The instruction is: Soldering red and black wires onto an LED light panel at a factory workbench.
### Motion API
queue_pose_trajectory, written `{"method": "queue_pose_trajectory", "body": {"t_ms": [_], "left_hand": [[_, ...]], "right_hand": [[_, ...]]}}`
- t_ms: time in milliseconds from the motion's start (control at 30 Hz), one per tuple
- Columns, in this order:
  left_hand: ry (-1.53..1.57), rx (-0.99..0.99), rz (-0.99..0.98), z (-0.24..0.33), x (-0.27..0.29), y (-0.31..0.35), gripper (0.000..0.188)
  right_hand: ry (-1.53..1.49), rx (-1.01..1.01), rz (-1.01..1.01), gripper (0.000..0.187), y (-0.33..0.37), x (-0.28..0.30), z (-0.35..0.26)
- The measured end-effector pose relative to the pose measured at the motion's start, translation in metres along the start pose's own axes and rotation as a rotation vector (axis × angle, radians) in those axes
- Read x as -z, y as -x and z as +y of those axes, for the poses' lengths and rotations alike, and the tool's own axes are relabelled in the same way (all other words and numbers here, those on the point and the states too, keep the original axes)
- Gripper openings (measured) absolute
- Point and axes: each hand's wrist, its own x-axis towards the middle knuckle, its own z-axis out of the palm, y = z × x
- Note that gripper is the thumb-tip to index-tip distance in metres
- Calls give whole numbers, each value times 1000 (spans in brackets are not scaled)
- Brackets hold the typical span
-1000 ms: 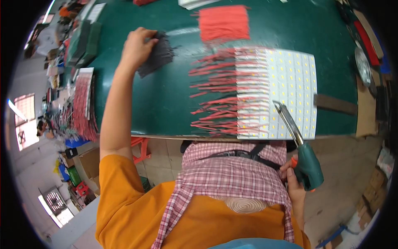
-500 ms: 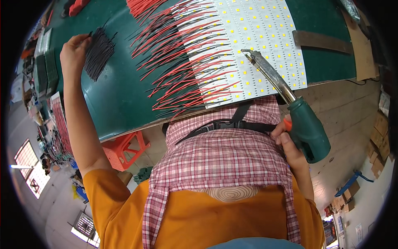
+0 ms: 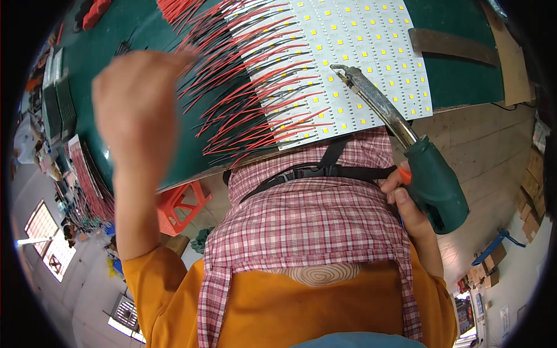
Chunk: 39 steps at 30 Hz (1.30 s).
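Note:
My right hand grips a soldering gun with a green body and orange trigger. Its dark metal tip is over a white LED board dotted with yellow squares; whether it touches the board I cannot tell. Red and black wires run in rows along the board's left side, their loose ends spreading left. My left hand is raised above the table near those loose ends. Motion smears its fingers, so anything in them cannot be made out. Behind it, only the top of a pile of black wires shows.
The green tabletop bears a dark metal strip lying across the board's right edge. A heap of red wires lies at the far side. Stacked panels stand at the left, and a red stool is below the table edge.
My left hand has left the pile of black wires and moved right and upward, toward the wired board. My right hand and the soldering gun have barely moved.

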Motion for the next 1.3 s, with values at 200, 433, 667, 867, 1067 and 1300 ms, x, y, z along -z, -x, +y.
{"method": "queue_pose_trajectory", "body": {"t_ms": [200,433,667,867,1067,1300], "left_hand": [[439,8,216,90,-43,4,25],[458,77,270,103,-58,11,25],[477,64,260,102,-57,10,25],[514,99,213,103,-49,8,25],[476,70,249,101,-56,9,24],[532,116,258,99,-54,9,25]], "right_hand": [[-43,-101,-110,12,6,11,3],[414,-22,-166,12,13,18,-3],[172,-23,33,17,13,5,4],[529,-21,-162,18,9,10,-2],[164,-78,-52,15,12,8,-3],[351,22,-110,17,18,17,1]]}}
